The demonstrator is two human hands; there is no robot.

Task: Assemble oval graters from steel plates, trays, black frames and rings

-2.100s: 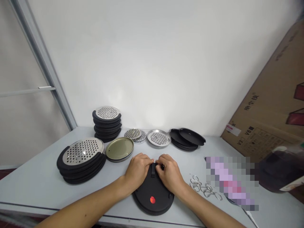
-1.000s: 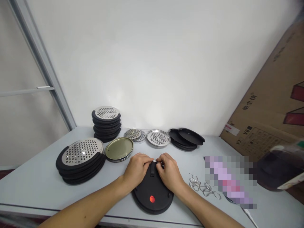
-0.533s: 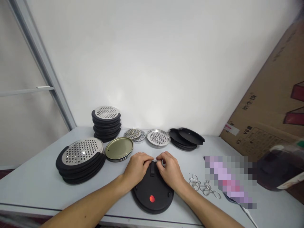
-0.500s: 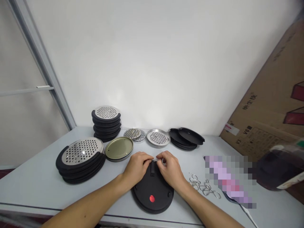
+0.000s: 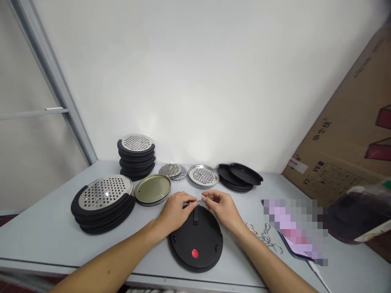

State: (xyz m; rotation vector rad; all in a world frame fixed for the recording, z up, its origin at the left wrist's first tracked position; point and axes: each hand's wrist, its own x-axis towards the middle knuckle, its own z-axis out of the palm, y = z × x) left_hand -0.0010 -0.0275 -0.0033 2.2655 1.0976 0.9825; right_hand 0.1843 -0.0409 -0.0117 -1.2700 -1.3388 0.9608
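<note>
A round black disc point(image 5: 201, 238) lies on the table in front of me, with a red dot point(image 5: 194, 253) near its front edge and a black strap-like tab point(image 5: 196, 215) toward its far edge. At that far edge, a small shiny wire ring point(image 5: 199, 200) is pinched between my fingertips. My left hand point(image 5: 175, 212) closes on its left side and rests by the disc's rim. From the right, my right hand point(image 5: 224, 211) pinches its other end with thumb and forefinger. The fingertips partly hide the ring.
Bent wire clips point(image 5: 266, 237) lie right of the disc, near a blurred phone point(image 5: 293, 234) with a white cable. Graters with black rims point(image 5: 102, 199) are stacked left, others point(image 5: 136, 156) behind. Olive lids point(image 5: 153, 189), grater plates point(image 5: 203, 176) and black trays point(image 5: 240, 177) line the back.
My right hand has lifted slightly and turned, its fingers straighter and more apart from the disc. The wire ring shows a little more between my fingertips. The disc stays in place.
</note>
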